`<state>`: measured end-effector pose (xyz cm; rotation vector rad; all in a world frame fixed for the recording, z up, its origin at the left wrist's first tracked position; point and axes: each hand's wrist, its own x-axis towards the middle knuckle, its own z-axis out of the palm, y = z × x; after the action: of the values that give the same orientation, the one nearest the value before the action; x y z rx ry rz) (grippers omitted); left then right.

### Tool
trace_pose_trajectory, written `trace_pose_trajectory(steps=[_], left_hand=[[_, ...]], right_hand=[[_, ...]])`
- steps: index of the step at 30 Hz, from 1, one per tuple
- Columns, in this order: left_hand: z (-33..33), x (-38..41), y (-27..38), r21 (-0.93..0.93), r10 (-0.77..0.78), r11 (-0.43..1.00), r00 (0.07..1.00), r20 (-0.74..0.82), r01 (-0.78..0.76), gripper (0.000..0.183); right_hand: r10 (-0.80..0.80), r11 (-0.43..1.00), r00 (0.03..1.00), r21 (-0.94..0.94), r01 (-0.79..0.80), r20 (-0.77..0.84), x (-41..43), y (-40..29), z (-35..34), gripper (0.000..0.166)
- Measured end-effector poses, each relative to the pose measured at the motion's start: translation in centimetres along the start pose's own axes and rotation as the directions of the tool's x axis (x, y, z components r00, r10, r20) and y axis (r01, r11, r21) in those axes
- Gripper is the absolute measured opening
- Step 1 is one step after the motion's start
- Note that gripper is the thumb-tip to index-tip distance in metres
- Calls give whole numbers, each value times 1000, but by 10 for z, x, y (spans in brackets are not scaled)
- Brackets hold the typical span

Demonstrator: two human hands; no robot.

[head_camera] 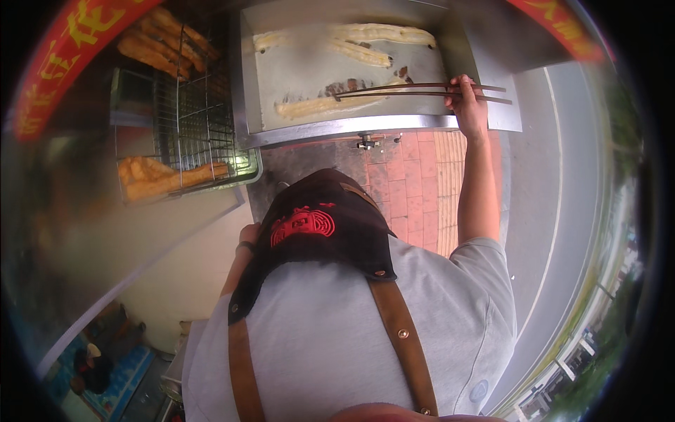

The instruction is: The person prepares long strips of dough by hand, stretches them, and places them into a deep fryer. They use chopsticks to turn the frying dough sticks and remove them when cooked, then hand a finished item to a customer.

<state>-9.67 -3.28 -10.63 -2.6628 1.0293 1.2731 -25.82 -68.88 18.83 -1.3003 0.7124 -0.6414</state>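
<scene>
My right hand (468,105) grips a pair of long brown cooking chopsticks (401,90) over the right side of a rectangular metal frying vat (337,125). The chopstick tips meet close to a pale dough stick (311,107) lying near the vat's front wall; whether they touch it is unclear. Dark specks sit just behind that stick. Farther back, more pale dough sticks (382,34) float along the far wall, one slanting (363,53) toward the middle. Low beside my left hip is my left hand (250,232), partly hidden by the black apron (327,227), its fingers not visible.
Left of the vat stands a wire rack (179,121) with browned fried dough sticks (158,176) at its near end and more (163,45) at the far end. A small valve (366,142) juts from the vat's front. A road (569,211) runs along the right.
</scene>
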Motion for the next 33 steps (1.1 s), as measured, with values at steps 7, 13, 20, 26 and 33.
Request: trace_pose_trajectory(steps=[7, 13, 20, 26, 33], left_hand=[[-10, -3, -6, 54, -3, 999, 1000, 16, 2, 30], [-8, -12, -5, -1, -25, 1000, 998, 55, 25, 33], [-1, -14, -3, -40, -52, 998, 998, 44, 53, 36], [4, -29, 6, -131, -106, 985, 993, 46, 111, 39], [-1, -50, 22, -155, -143, 977, 989, 44, 148, 44]], right_hand=[[3, 999, 997, -39, 0, 76, -20, -32, 0, 34], [101, 968, 993, -236, -85, 53, -16, -33, 13, 42], [-17, 994, 991, -109, 3, -129, 28, -32, 8, 40], [-123, 985, 992, -128, 120, -15, 49, -22, 40, 40], [-117, 977, 992, -174, 123, 43, 58, 2, 61, 44]])
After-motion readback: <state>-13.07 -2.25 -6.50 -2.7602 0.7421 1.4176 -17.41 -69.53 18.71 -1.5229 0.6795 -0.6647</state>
